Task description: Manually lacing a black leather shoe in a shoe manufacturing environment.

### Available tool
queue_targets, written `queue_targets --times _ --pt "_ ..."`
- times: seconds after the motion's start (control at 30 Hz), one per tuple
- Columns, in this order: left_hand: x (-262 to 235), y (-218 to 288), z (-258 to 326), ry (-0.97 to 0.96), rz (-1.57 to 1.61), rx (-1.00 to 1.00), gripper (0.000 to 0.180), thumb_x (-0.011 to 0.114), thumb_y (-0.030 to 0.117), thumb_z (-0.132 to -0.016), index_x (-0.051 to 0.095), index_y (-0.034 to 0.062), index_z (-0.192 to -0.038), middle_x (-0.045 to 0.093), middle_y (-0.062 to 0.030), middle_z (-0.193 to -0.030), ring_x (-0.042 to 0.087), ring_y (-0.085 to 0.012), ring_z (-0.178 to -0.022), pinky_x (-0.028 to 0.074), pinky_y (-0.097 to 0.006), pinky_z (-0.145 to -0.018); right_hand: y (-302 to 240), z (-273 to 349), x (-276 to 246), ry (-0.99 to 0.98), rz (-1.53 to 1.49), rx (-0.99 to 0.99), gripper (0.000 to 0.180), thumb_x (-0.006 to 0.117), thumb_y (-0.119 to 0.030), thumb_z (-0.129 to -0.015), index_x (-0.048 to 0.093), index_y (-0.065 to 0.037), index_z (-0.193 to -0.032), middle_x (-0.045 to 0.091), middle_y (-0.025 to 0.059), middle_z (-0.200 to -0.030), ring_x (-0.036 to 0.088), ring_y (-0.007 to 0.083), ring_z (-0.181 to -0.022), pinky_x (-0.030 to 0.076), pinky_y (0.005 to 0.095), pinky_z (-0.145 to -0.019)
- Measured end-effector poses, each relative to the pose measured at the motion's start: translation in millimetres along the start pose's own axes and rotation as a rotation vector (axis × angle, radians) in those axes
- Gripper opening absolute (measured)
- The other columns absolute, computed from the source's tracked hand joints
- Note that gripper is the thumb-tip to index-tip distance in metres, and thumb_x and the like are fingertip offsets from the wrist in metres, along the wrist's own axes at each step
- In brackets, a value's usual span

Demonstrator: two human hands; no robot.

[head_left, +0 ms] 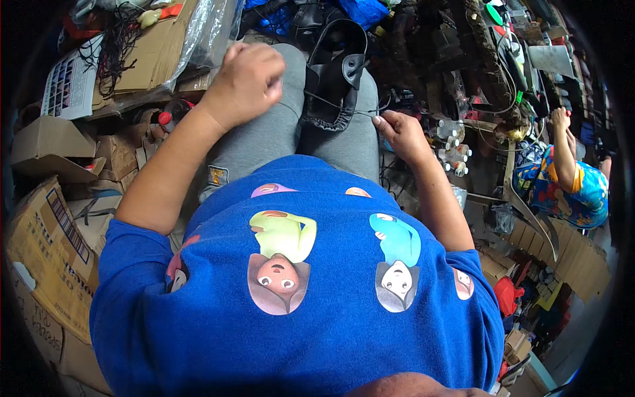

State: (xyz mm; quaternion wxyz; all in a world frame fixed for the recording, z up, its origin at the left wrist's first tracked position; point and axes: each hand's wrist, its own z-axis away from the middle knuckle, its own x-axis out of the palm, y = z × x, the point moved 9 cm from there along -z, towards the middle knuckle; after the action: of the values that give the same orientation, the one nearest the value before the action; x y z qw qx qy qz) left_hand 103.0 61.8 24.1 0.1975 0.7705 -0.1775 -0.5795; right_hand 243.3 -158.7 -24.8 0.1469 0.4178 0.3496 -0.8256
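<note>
- Flattened brown corrugated cardboard boxes (46, 218) pile up at my far left, matte and creased; I cannot count them exactly.
- My left hand (246, 79) is raised above my left knee, curled into a tight fist; I cannot tell whether the thread runs into it.
- My grey soft-knit trousers (264, 135) cover both knees, and the work rests between them.
- One black leather shoe upper (334, 83) lies on my lap between the knees: smooth, slightly glossy, with a looped strap arching away from me and a gathered, wrinkled edge nearest me.
- One thin dark thread (331, 102) crosses that leather, drawn taut towards my right fingers.
- My right hand (400, 132) sits just beside the gathered edge, thumb and forefinger pinched shut on the thread's end.
- A cluster of small clear plastic bottles with white caps (453, 149) stands near my right hand, roughly six.
- At far right another person in a bright patterned shirt (569, 188) sits with an arm raised.
</note>
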Motion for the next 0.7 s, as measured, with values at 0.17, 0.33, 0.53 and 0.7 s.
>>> queue_targets --times 0.17,0.33,0.53,0.7 --pt "-17 -24 -20 0.346 1.059 -0.256 0.033 0.049 0.033 -0.097 0.06 0.0051 -0.084 0.066 -0.0099 -0.098 0.062 -0.0239 -0.097 0.043 -0.033 -0.088 0 2 6 0.049 0.001 -0.043 0.037 0.058 -0.035 -0.091 0.055 0.001 -0.08 0.055 0.0201 -0.071 0.056 0.035 -0.067 0.044 0.0408 -0.063" --pt "28 -34 -18 0.256 1.763 -0.569 0.044 0.039 0.037 -0.1 0.04 0.0122 -0.063 0.037 -0.0007 -0.055 0.038 -0.0139 -0.053 0.038 -0.03 -0.067 7 15 7 0.145 0.17 -0.224 0.032 0.056 -0.03 -0.091 0.053 -0.001 -0.077 0.057 0.0194 -0.073 0.056 0.0395 -0.074 0.044 0.0448 -0.065" --pt "22 -78 11 0.242 1.774 -0.638 0.038 0.04 0.031 -0.1 0.049 0.0103 -0.069 0.045 -0.002 -0.062 0.045 -0.0182 -0.058 0.043 -0.035 -0.08 57 30 32 0.052 -0.379 0.054 0.027 0.054 -0.03 -0.093 0.061 -0.006 -0.083 0.054 0.0058 -0.066 0.054 0.0245 -0.063 0.044 0.0367 -0.06" --pt "-60 -109 32 -0.04 0.136 -0.419 0.025 0.062 0.019 -0.086 0.062 0.0069 -0.108 0.064 -0.0099 -0.105 0.061 -0.0263 -0.1 0.048 -0.035 -0.085 122 45 14 0.337 -1.368 0.405 0.041 0.054 -0.034 -0.094 0.056 -0.002 -0.12 0.056 0.0001 -0.087 0.053 0.0095 -0.08 0.042 0.0233 -0.075"
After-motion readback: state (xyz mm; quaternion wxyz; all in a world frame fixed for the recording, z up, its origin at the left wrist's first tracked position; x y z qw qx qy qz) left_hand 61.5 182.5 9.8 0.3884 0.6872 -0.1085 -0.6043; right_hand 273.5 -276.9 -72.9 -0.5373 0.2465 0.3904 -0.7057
